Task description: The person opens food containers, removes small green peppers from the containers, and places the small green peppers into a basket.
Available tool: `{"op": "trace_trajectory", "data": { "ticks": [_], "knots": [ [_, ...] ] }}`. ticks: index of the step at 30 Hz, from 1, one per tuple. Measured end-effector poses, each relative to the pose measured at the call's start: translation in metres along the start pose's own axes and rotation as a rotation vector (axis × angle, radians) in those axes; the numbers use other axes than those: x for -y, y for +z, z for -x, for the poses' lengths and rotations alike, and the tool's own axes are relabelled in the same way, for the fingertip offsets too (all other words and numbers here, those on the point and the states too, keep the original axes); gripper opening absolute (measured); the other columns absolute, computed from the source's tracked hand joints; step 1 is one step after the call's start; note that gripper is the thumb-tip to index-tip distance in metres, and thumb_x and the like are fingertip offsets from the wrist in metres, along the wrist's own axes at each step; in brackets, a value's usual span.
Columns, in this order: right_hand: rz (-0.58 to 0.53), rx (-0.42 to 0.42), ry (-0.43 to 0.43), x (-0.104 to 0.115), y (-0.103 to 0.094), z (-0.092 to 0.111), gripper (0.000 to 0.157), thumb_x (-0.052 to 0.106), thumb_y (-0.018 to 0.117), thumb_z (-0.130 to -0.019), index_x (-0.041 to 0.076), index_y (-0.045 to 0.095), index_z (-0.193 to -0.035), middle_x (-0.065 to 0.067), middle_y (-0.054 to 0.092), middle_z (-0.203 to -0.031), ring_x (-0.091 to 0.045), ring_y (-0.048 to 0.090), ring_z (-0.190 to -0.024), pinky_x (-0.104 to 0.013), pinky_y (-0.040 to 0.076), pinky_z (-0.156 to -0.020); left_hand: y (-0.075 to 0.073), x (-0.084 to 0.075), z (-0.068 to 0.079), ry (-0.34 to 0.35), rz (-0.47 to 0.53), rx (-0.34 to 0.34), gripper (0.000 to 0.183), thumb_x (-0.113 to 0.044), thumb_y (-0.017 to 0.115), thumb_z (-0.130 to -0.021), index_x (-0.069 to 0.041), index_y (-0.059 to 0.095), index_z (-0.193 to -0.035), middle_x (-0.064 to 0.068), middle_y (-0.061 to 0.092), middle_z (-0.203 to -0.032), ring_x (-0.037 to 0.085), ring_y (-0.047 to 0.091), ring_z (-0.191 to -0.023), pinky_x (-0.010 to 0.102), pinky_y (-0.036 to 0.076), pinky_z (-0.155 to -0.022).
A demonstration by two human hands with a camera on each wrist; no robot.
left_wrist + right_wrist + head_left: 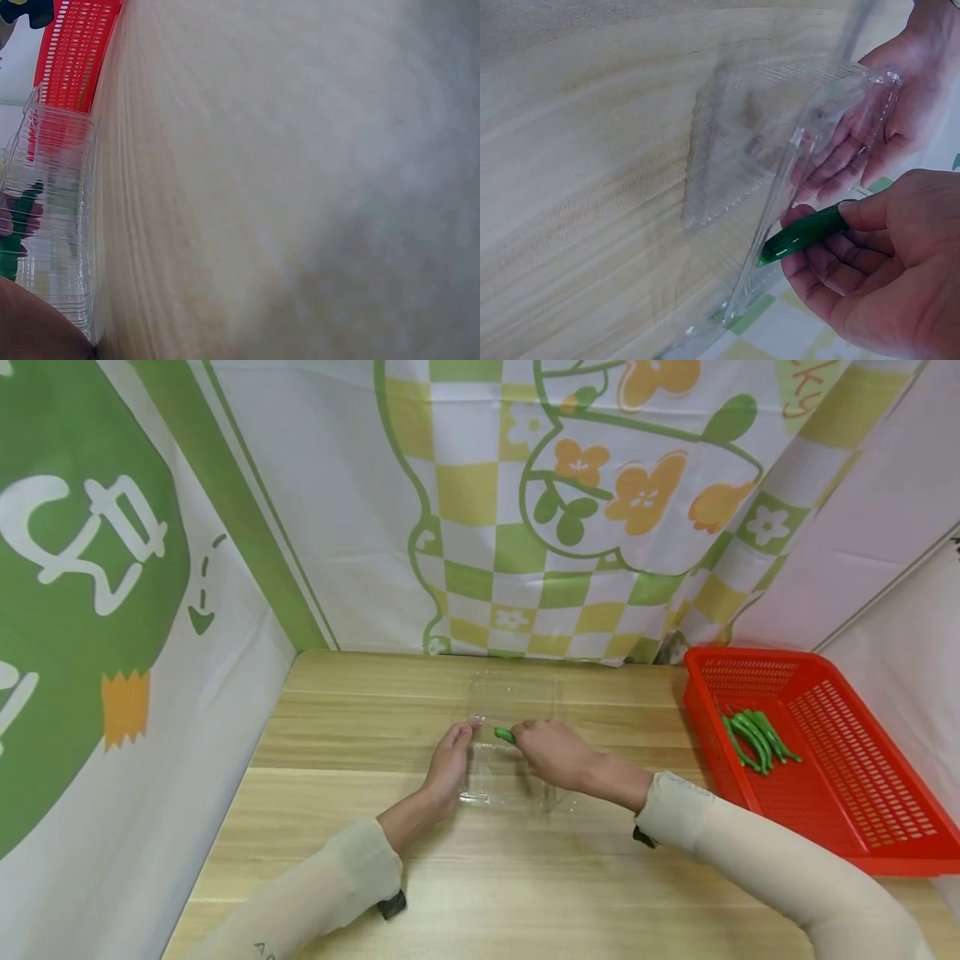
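My right hand (557,754) pinches a green chili pepper (804,232) between thumb and fingers, just over a clear plastic clamshell box (504,787). The pepper's tip overlaps the box's edge in the right wrist view. The box lies with its lid (517,687) folded back toward the wall. Along its left side rests my left hand (447,767), fingers extended against the plastic wall; some of them show through it in the right wrist view. In the left wrist view the box (56,142) stands at the left edge, with dark green visible through it.
A red perforated basket (832,777) stands at the right of the wooden table (360,860). Several green chili peppers (757,739) lie in its far left part. Behind the table hangs a patterned cloth (525,552), and another printed cloth (82,568) closes the left side.
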State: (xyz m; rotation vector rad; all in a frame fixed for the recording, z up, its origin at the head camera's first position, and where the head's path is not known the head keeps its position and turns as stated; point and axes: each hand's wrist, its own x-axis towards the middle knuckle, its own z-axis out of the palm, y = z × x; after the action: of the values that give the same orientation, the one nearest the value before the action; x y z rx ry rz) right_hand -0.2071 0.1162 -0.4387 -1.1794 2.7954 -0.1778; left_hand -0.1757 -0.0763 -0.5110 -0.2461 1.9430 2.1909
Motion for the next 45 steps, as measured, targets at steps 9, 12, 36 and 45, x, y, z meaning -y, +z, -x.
{"op": "trace_trajectory", "data": {
  "ticks": [9, 12, 36, 45],
  "knots": [
    [0.013, -0.078, -0.023, -0.005, -0.008, 0.009, 0.011, -0.002, 0.064, -0.101, -0.009, 0.071, -0.107, -0.020, 0.075, -0.095, -0.031, 0.076, -0.085, -0.040, 0.066, -0.070, 0.001, 0.001, 0.001, 0.003, -0.001, -0.015, 0.043, -0.027, 0.032, -0.117, -0.004, 0.049, -0.150, 0.015, 0.039, -0.167, 0.038, 0.020, -0.161, 0.056, 0.012, -0.133],
    [0.004, -0.087, -0.011, -0.008, -0.013, 0.013, 0.010, -0.005, 0.064, -0.099, -0.008, 0.070, -0.106, -0.019, 0.074, -0.095, -0.029, 0.075, -0.084, -0.040, 0.065, -0.070, 0.001, 0.001, 0.002, 0.007, -0.002, -0.013, 0.044, -0.027, 0.032, -0.117, -0.003, 0.049, -0.150, 0.016, 0.039, -0.167, 0.039, 0.021, -0.161, 0.057, 0.013, -0.132],
    [0.017, -0.232, 0.152, -0.068, -0.065, 0.060, 0.004, 0.000, 0.065, -0.099, -0.002, 0.065, -0.094, -0.003, 0.054, -0.071, -0.019, 0.052, -0.059, -0.036, 0.046, -0.047, -0.001, 0.002, 0.002, 0.034, -0.002, 0.014, 0.045, -0.025, 0.031, -0.117, -0.001, 0.045, -0.152, 0.018, 0.036, -0.168, 0.041, 0.020, -0.160, 0.059, 0.011, -0.132],
    [0.042, -0.271, 0.215, -0.088, -0.083, 0.075, 0.015, -0.003, 0.065, -0.097, -0.001, 0.071, -0.111, -0.014, 0.071, -0.089, -0.030, 0.068, -0.074, -0.049, 0.057, -0.057, -0.002, 0.001, 0.002, 0.027, 0.001, 0.019, 0.045, -0.025, 0.030, -0.117, -0.001, 0.045, -0.152, 0.017, 0.036, -0.168, 0.040, 0.019, -0.161, 0.059, 0.010, -0.132]
  ]
}}
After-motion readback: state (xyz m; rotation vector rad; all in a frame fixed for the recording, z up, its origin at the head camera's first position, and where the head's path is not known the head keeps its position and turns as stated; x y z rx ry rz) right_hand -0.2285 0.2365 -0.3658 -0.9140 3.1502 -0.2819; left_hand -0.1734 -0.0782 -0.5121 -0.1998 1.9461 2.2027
